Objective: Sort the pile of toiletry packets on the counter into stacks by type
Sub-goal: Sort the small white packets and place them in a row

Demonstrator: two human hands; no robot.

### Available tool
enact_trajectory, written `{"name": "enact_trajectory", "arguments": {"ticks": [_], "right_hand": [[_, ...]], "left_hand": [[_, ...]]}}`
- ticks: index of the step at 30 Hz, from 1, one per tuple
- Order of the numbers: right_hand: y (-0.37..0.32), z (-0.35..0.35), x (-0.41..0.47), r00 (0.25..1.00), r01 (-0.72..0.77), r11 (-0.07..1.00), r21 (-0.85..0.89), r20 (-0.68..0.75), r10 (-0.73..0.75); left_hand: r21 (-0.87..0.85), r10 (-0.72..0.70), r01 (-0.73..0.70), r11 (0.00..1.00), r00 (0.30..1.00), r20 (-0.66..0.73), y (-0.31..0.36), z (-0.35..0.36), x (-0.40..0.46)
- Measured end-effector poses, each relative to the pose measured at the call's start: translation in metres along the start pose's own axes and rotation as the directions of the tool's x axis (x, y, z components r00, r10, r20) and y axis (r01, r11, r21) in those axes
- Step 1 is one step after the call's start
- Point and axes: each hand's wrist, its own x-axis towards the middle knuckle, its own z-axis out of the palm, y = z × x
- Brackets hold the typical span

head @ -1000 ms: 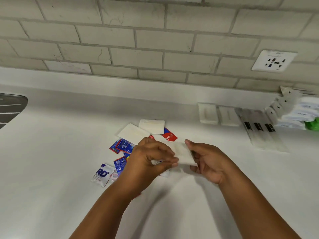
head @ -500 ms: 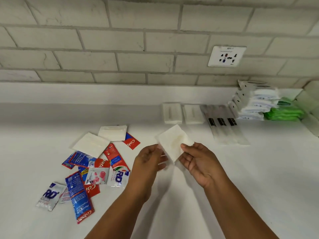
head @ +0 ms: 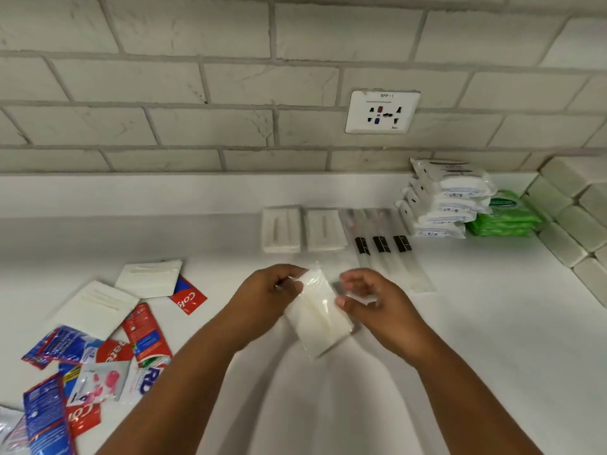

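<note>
A white, clear-wrapped packet (head: 317, 318) hangs between my hands above the counter's middle. My left hand (head: 266, 297) pinches its upper left corner. My right hand (head: 368, 302) touches its right edge with a thumb, fingers curled. The unsorted pile (head: 95, 349) of red, blue and white sachets lies at the left, with two white packets (head: 149, 278) on its far side. Sorted rows sit by the wall: two white packet stacks (head: 281, 228), three long clear sleeves (head: 382, 244), white wipe packs (head: 443, 198), green packs (head: 505, 216).
A white wall socket (head: 382, 111) sits on the tiled backsplash. A tiled side wall (head: 578, 218) closes off the counter's right end. Bare white counter (head: 492, 323) stretches from my right hand to that wall.
The view has swung right, so the pile now sits further left. The white packet has dropped from a raised, upright position to lower between my hands, tilted down and right.
</note>
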Motion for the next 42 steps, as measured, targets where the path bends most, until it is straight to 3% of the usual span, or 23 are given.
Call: {"name": "enact_trajectory", "arguments": {"ticks": [3,8,12,15,18,25,32,36,42], "right_hand": [[0.001,-0.010,0.018,0.997,-0.035,0.999,0.013,0.064,0.034],[0.002,-0.017,0.061,0.993,-0.110,0.967,0.229,-0.011,0.116],[0.003,-0.023,0.112,0.983,-0.091,0.972,0.216,-0.139,0.123],[0.003,-0.024,0.148,0.971,-0.137,0.977,0.166,-0.174,0.165],[0.005,-0.022,0.170,0.968,-0.138,0.988,0.064,-0.201,0.148],[0.008,-0.015,0.180,0.961,-0.138,0.960,-0.245,-0.268,0.070],[0.006,-0.011,0.173,0.969,-0.106,0.920,-0.377,-0.247,0.011],[0.002,-0.007,0.168,0.971,-0.076,0.843,-0.533,-0.230,-0.058],[0.001,0.000,0.167,0.972,-0.086,0.860,-0.502,-0.232,-0.038]], "left_hand": [[-0.010,0.050,-0.050,0.999,0.998,-0.046,0.008,0.003,0.028],[-0.079,0.015,-0.036,0.996,0.968,-0.249,0.015,0.007,0.070],[0.331,0.231,-0.074,0.941,0.854,-0.466,-0.004,0.008,0.089],[0.619,0.397,-0.081,0.781,0.830,-0.393,-0.024,0.016,0.096],[0.727,0.463,-0.059,0.684,0.805,-0.370,-0.032,0.026,0.103],[0.754,0.525,-0.060,0.654,0.754,-0.396,-0.038,0.042,0.118],[0.766,0.534,-0.044,0.641,0.742,-0.405,-0.041,0.045,0.118],[0.781,0.556,-0.052,0.622,0.731,-0.395,-0.042,0.045,0.116],[0.794,0.592,-0.078,0.603,0.710,-0.380,-0.043,0.045,0.116]]}}
